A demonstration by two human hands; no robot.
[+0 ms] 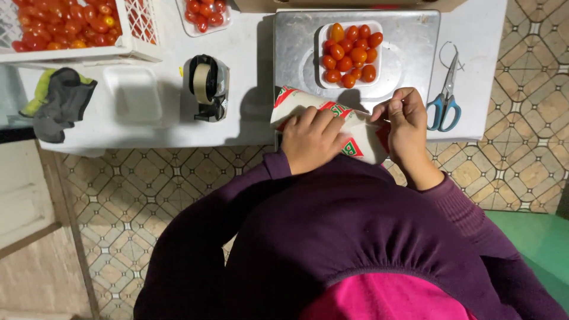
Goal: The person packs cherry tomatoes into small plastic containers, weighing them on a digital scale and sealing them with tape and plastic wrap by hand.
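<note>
Honestly, the person's left hand (312, 137) is pressing down on a white printed sleeve with red and green markings (332, 123) at the table's (249, 124) near edge, while the right hand (405, 115) is pinching its end. It's overhanging, so a slip could drop it or bump the white tray of cherry tomatoes (349, 53) on the metal scale (409, 53) just behind. Scissors (446, 98), tape dispenser (207, 86), empty tray (133, 93) and tomato crate (65, 29) are sitting clear.

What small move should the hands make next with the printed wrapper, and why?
Probably pull the printed wrapper open. The left hand presses it flat at the table edge while the right hand pinches its end, and the filled tray of cherry tomatoes sits on the metal scale, unwrapped.
</note>
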